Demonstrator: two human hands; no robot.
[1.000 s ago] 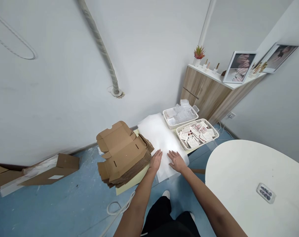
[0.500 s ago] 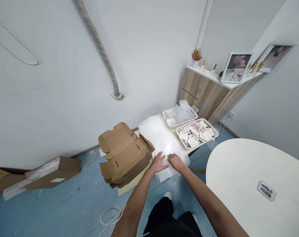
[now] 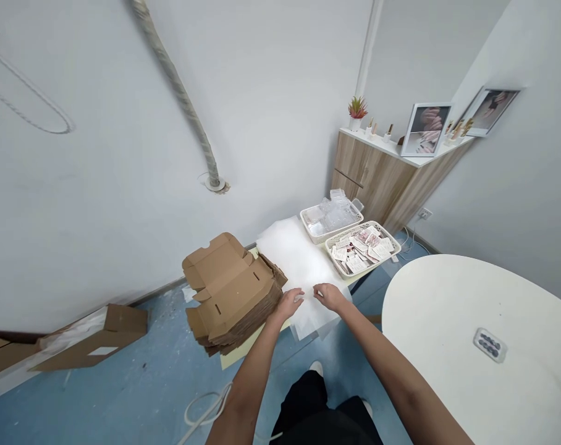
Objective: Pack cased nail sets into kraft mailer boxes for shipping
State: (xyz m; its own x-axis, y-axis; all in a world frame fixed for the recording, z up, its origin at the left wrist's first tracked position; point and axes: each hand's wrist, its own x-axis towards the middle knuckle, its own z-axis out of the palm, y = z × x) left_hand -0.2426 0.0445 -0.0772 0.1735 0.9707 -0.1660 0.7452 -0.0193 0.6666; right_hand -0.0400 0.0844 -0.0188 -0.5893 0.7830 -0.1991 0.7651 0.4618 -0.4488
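A stack of thin, translucent white sheets [image 3: 292, 247] lies on a pale yellow surface in front of me. Over its near part, my left hand [image 3: 290, 303] has its fingers drawn together in a pinch. A short gap to the right, my right hand [image 3: 329, 296] is also curled with thumb and fingers pressed together. Whatever is between the fingertips blends into the white sheets, so I cannot make it out. Left of the sheets, close to my left wrist, is a pile of flattened brown cardboard boxes [image 3: 236, 290].
Behind the sheets sit a white basket of clear plastic cases [image 3: 333, 216] and a white basket of printed cards [image 3: 364, 247]. A white round table [image 3: 438, 321] stands at the right, below a wooden cabinet [image 3: 377, 170]. An open carton [image 3: 118, 327] and a white cable [image 3: 206, 408] lie left.
My left hand's spread fingers have closed into a pinch, and it has shifted slightly left. The right hand stays curled near the same spot. The whole view has turned a little.
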